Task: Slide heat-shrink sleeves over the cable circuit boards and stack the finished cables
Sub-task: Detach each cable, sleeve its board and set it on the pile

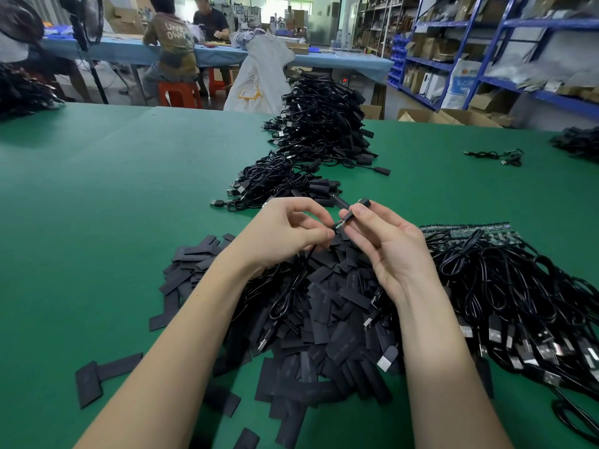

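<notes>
Black flat heat-shrink sleeve (pixel 353 210) is pinched in the right hand (pixel 385 251), above the pile of loose sleeves (pixel 324 306). The left hand (pixel 285 233) pinches what seems the small green circuit board (pixel 338 225) of a thin black cable (pixel 291 286). Board corners could catch the sleeve mouth if tilted. Open green table (pixel 113 205) lies left; the finished stack (pixel 285 183) is just ahead.

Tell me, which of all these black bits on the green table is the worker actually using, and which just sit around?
In use:
left hand pinching a cable's circuit board
right hand holding a sleeve
loose sleeve pile
unsleeved cables
finished stack

Lying about:
stray cable
white sack
blue shelving
red stools
</notes>
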Available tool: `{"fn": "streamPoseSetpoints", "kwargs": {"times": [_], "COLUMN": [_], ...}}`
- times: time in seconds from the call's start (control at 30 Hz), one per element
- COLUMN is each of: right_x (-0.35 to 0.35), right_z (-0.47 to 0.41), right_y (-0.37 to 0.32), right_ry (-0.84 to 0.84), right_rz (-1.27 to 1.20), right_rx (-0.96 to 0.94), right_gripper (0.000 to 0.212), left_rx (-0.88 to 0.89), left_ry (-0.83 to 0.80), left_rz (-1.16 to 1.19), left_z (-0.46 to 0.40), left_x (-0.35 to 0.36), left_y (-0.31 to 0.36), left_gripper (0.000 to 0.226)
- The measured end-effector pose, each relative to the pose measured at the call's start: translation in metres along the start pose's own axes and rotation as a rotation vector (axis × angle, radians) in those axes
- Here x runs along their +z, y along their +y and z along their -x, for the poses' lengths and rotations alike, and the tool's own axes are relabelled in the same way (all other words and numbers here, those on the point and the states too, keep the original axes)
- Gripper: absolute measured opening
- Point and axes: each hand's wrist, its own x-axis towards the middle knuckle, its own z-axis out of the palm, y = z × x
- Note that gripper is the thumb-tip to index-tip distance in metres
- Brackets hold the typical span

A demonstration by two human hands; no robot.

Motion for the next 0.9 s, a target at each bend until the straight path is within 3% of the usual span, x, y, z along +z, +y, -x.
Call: {"fn": "streamPoseSetpoints", "kwargs": {"times": [0.7, 0.9], "right_x": [0.007, 0.007], "right_z": [-0.003, -0.003], "right_y": [0.007, 0.012], "right_ry": [0.001, -0.013], "right_rz": [0.062, 0.14], "right_rx": [0.008, -0.097], "right_gripper": [0.035, 0.026], "left_rx": [0.044, 0.028], "left_ry": [0.088, 0.095], "left_rz": [-0.062, -0.051], "left_z": [-0.001, -0.002], "left_x": [0.003, 0.004], "left_y": [-0.002, -0.003], "left_gripper": [0.012, 0.006]}}
